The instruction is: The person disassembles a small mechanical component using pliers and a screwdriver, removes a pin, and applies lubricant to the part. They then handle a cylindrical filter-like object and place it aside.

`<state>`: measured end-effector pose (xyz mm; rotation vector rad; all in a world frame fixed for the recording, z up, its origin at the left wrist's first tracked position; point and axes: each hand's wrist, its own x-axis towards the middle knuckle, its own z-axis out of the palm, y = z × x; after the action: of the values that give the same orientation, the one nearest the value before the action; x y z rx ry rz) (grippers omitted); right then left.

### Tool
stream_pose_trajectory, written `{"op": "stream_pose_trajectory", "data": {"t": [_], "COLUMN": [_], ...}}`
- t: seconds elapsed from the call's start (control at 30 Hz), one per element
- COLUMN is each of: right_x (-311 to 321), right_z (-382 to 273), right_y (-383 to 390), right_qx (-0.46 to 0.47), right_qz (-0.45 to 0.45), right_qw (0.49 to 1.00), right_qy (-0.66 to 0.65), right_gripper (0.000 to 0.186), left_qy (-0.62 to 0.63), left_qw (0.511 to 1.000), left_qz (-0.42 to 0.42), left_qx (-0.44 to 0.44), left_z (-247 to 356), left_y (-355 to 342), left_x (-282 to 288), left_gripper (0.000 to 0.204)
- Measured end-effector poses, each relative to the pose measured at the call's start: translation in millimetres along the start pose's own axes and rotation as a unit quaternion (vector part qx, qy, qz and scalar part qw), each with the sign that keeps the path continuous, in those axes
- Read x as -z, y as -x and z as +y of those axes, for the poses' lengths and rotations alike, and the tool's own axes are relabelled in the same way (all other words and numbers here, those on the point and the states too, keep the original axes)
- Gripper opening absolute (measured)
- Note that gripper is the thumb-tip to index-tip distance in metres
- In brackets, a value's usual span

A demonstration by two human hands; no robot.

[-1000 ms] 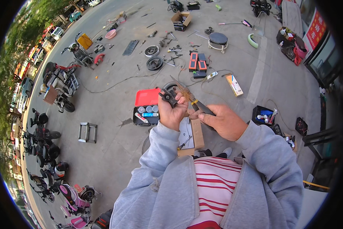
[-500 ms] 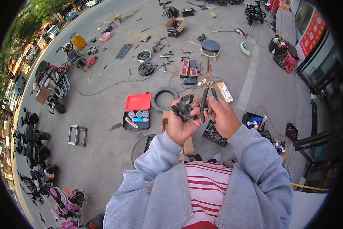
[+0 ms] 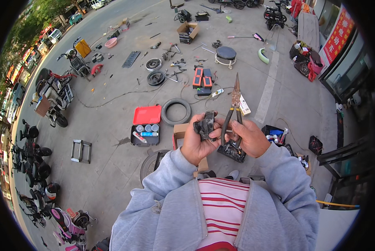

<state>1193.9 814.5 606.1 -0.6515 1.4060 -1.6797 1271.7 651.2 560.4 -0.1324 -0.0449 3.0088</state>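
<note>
My left hand (image 3: 200, 140) is closed round a dark, grimy metal part (image 3: 204, 125), possibly a brake caliper. Just to its right, my right hand (image 3: 249, 138) grips long-nose pliers (image 3: 236, 94) with black and yellow handles and rusty jaws, which point upward beside the part. Below both hands are a black tray of small parts (image 3: 230, 154) and an open cardboard box (image 3: 180, 130). A black tyre (image 3: 165, 112) lies beyond the left hand, beside a case with a raised red lid (image 3: 147, 115) holding round tubs and tubes.
Scooters (image 3: 33, 163) line the left, and a metal frame (image 3: 81, 151) stands nearby. Ahead are wheels (image 3: 155, 78), scattered tools, red-and-black boxes (image 3: 198, 77), cables and a round stool (image 3: 226, 53). A bin of bottles (image 3: 274, 134) and glass doors (image 3: 344, 163) are at the right.
The pliers have swung from slanting up-left over the part to nearly upright at its right. The part has turned in my left hand. Both hands appear lower in the picture.
</note>
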Motion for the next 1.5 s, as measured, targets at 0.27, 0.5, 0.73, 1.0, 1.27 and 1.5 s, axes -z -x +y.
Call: {"op": "stream_pose_trajectory", "data": {"t": [0.27, 0.5, 0.73, 1.0, 1.27, 1.5], "right_x": [19, 6, -8, -51, -68, -77], "right_z": [-7, 3, -20, -38, -49, -51], "right_y": [17, 13, 29, 31, 18, 9], "right_qx": [-0.027, 0.086, 0.119, 0.184, 0.123, 0.171], "right_qz": [0.018, -0.063, 0.032, 0.054, 0.022, -0.002], "right_qw": [0.999, 0.988, 0.897, 0.731, 0.665, 0.679], "right_qy": [0.031, -0.111, 0.425, 0.655, 0.736, 0.714], "right_gripper": [0.038, 0.031, 0.024, 0.025, 0.020, 0.012], "left_qy": [-0.036, -0.078, -0.089, 0.011, 0.097, 0.038], "left_qw": [0.999, 0.990, 0.948, 0.947, 0.941, 0.933], "left_qz": [0.015, 0.081, 0.103, 0.001, 0.021, 0.011], "left_qx": [-0.005, -0.079, -0.289, -0.322, -0.322, -0.358], "left_z": [3, -2, 27, 40, 45, 51], "left_y": [6, -3, -1, -1, 2, 6], "left_x": [-3, -3, 3, 3, -1, 10], "left_gripper": [0.033, 0.025, 0.024, 0.027, 0.028, 0.027]}}
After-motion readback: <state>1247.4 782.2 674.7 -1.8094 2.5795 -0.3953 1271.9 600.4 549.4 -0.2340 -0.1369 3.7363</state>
